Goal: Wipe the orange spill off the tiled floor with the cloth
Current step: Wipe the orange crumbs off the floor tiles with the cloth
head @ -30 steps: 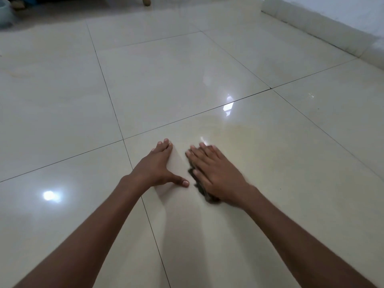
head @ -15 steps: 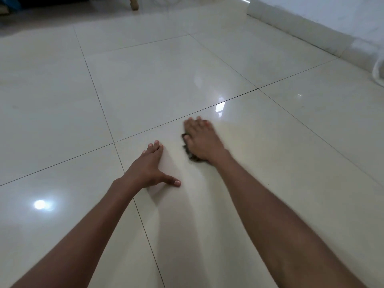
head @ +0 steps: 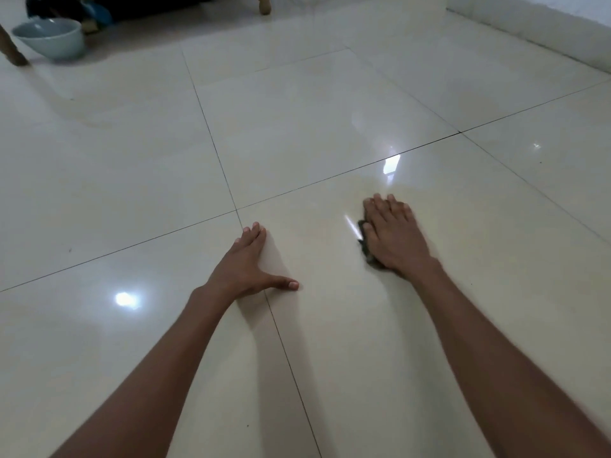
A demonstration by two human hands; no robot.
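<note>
My right hand presses flat on a dark cloth on the glossy cream tiled floor. Only the cloth's left edge shows from under the palm. A faint yellowish film tints the tile around and ahead of that hand; I see no strong orange patch. My left hand lies flat on the floor to the left, fingers together and thumb spread, across a grout line, holding nothing.
A pale blue bowl sits on the floor at the far left, beside a wooden furniture leg. Another wooden leg stands at the top middle. A white wall base runs along the far right.
My right hand slid the cloth forward, away from me, then to the right, away from my left hand. The left hand stayed planted. The view swung and now takes in the bowl.
</note>
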